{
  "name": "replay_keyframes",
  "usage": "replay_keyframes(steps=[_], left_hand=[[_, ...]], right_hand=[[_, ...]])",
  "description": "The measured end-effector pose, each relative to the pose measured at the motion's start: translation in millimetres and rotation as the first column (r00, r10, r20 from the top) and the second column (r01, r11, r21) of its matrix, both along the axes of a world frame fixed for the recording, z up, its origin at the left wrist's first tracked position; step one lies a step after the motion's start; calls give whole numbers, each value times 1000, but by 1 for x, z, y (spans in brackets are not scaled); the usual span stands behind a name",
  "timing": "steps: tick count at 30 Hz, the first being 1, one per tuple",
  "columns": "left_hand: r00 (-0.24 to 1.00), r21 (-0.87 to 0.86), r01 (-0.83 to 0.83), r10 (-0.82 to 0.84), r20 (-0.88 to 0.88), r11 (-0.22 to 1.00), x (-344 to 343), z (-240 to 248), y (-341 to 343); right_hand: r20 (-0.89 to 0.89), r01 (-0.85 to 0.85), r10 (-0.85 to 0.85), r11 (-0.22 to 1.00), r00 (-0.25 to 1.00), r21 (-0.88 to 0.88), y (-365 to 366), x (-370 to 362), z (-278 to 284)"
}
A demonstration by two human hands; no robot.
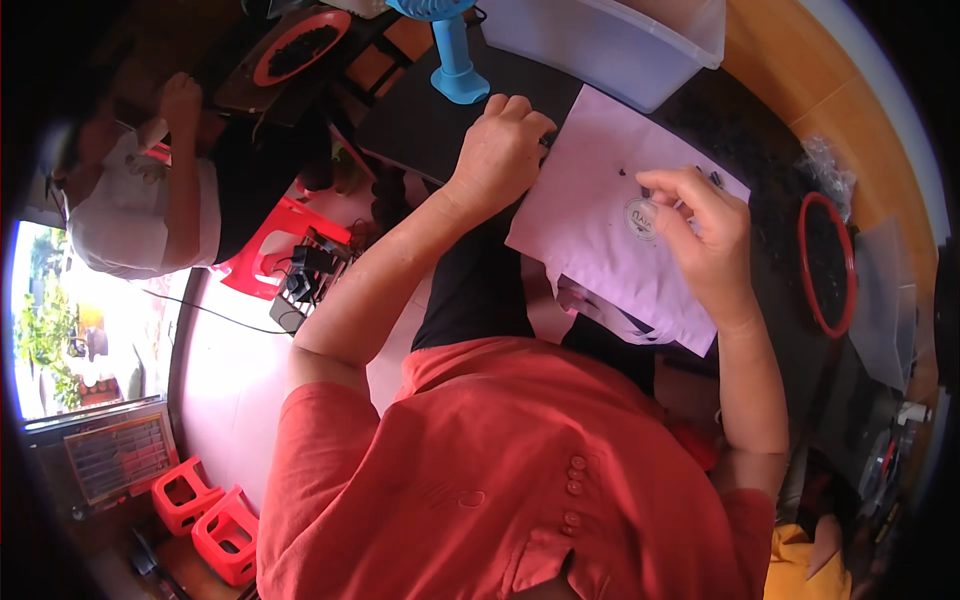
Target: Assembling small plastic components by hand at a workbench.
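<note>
A pale pink cloth bag (pixel 582 225) with a round printed mark lies over the near edge of the dark table, part of it hanging above my lap. My left hand (pixel 503 152) is closed at the bag's left edge, and a bit of something small and black shows by its fingers. Above the bag, my right hand (pixel 708 235) has its fingers curled toward the thumb; whatever they hold is too small to make out. A few small black pieces (pixel 712 178) lie on the cloth beyond the right hand.
A blue fan (pixel 455 65) and a translucent plastic bin (pixel 610 50) stand at the back. Many black bits surround a red-rimmed tray (pixel 848 270) on the right. At left, another person (pixel 150 200) works near a red plate (pixel 268 72). Red stools (pixel 228 535) stand lower left.
</note>
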State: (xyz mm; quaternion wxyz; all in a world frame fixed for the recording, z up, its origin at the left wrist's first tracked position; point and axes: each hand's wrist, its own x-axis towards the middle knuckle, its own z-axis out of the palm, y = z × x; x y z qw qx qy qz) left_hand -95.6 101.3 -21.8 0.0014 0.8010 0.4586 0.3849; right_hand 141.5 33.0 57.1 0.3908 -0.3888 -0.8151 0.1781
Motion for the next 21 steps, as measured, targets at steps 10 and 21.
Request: replay_keyframes(steps=[10,21], left_hand=[[949,-62,65,-42,314,996,5,2,5],[851,-308,340,-151,503,889,65,10,5]], right_hand=[[-237,93,-124,986,964,-137,23,19,-31],[-399,172,-274,947,875,-271,48,57,-42]])
